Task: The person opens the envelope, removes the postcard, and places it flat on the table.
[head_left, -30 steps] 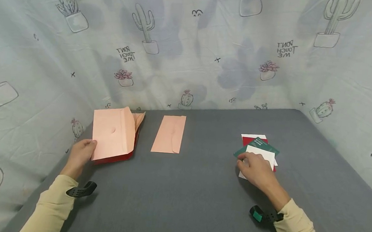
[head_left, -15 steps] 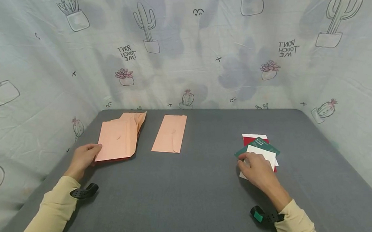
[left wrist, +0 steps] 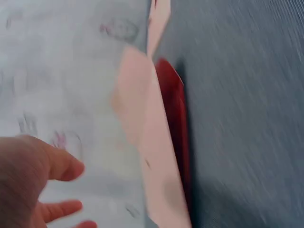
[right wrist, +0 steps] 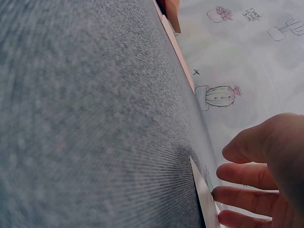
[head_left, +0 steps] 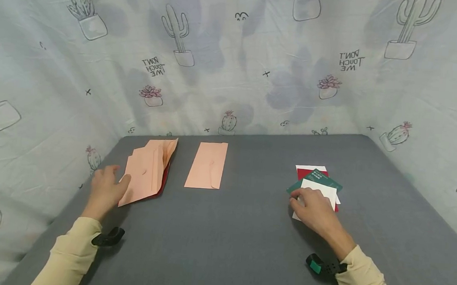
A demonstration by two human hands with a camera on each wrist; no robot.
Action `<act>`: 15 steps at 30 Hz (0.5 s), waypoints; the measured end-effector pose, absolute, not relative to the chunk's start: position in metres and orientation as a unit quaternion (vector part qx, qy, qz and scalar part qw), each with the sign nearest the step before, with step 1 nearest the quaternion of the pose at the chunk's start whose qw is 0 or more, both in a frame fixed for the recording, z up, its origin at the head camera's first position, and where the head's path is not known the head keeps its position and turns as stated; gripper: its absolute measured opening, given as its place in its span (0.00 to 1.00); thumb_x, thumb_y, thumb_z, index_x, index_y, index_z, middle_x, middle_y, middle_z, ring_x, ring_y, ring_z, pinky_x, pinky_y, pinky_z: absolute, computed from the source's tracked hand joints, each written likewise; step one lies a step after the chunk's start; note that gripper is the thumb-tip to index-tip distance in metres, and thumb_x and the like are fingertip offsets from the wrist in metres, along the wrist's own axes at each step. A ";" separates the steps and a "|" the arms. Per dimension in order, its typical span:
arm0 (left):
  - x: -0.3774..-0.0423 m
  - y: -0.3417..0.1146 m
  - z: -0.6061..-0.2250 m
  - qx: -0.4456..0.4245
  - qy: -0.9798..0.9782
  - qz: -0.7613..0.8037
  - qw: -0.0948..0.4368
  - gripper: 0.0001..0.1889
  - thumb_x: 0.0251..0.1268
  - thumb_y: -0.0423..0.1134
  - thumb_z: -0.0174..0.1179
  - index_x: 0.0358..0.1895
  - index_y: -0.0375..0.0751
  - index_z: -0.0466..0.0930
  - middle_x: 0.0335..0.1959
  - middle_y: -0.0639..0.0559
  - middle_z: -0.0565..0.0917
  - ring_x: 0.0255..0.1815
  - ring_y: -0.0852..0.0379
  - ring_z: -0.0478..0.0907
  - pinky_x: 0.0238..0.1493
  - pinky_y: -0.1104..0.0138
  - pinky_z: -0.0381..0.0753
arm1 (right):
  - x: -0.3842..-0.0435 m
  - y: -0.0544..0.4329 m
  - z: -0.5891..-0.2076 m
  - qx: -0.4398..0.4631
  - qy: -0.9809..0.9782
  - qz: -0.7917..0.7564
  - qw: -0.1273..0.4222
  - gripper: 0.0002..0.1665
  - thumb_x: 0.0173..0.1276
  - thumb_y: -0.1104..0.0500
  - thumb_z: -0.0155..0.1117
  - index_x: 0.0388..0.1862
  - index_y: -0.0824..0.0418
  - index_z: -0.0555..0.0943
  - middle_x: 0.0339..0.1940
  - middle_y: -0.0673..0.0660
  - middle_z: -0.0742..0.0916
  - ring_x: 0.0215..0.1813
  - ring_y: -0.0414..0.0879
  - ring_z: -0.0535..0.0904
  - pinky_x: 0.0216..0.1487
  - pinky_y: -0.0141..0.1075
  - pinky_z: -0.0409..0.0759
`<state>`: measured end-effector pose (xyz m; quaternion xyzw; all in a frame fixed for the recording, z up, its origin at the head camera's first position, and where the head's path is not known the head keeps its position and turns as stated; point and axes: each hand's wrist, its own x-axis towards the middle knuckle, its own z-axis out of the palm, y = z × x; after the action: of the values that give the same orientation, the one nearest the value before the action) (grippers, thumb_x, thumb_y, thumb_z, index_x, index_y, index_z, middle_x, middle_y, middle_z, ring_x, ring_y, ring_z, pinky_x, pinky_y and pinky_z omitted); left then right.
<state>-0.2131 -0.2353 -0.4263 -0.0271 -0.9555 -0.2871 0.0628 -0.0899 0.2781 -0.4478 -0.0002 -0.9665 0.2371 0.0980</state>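
My left hand [head_left: 105, 191] hovers beside the left pile of pink envelopes [head_left: 144, 171], thumb spread from the fingers, holding nothing. In the left wrist view a gap separates the hand [left wrist: 45, 183] from the top envelope [left wrist: 159, 156]. A dark red thing [left wrist: 173, 109] lies under the pile; its kind is unclear. At the right, my right hand [head_left: 319, 214] rests its fingertips on a white card [head_left: 325, 190]. This card tops a loose stack with a green card [head_left: 332, 182] and a red one [head_left: 302, 172]. The right wrist view shows the thumb apart from those fingers [right wrist: 247, 200].
One pink envelope [head_left: 207, 165] lies by itself on the grey table [head_left: 221, 240], right of the pile. Behind the table hangs a pale curtain [head_left: 234, 71] with cactus drawings. A dark band [head_left: 109, 237] sits on the left wrist, another [head_left: 325, 264] on the right.
The left hand lowered a lifted pink envelope onto the pile, then let go and spread its fingers. The right hand stayed on the card stack.
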 end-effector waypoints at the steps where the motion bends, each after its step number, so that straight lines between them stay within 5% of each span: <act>1: -0.211 -0.229 -0.423 -0.045 -0.954 -0.284 0.086 0.32 0.77 0.46 0.45 0.71 0.21 0.62 0.65 0.18 0.63 0.66 0.20 0.58 0.59 0.34 0.64 | -0.090 0.278 -0.448 0.000 -0.967 0.235 0.099 0.16 0.71 0.56 0.59 0.51 0.63 0.85 0.53 0.64 0.88 0.57 0.63 0.81 0.54 0.60 0.76; 4: -0.206 -0.203 -0.414 -0.110 -0.947 -0.282 0.111 0.26 0.78 0.44 0.48 0.66 0.26 0.69 0.65 0.23 0.68 0.66 0.24 0.61 0.60 0.35 0.64 | -0.089 0.278 -0.446 0.000 -0.967 0.234 0.101 0.16 0.71 0.57 0.59 0.51 0.63 0.85 0.53 0.64 0.88 0.56 0.62 0.82 0.54 0.60 0.77; 9: -0.202 -0.156 -0.408 -0.241 -0.935 -0.255 0.054 0.21 0.79 0.42 0.51 0.65 0.32 0.75 0.72 0.30 0.68 0.74 0.30 0.59 0.70 0.36 0.61 | -0.089 0.278 -0.446 0.000 -0.967 0.236 0.100 0.16 0.71 0.57 0.59 0.51 0.63 0.85 0.53 0.64 0.87 0.55 0.61 0.81 0.54 0.60 0.76; 15: -0.215 -0.109 -0.415 -0.319 -0.931 -0.165 -0.069 0.30 0.82 0.47 0.46 0.78 0.34 0.60 0.82 0.32 0.53 0.83 0.30 0.46 0.78 0.36 0.50 | -0.090 0.275 -0.450 0.006 -0.967 0.232 0.106 0.15 0.70 0.57 0.59 0.49 0.62 0.86 0.51 0.64 0.88 0.57 0.64 0.80 0.54 0.60 0.75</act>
<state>-0.2152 -0.1092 -0.4148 -0.3195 -0.9305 -0.1653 -0.0690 -0.0895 0.2752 -0.4501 0.0063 -0.9668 0.2321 0.1064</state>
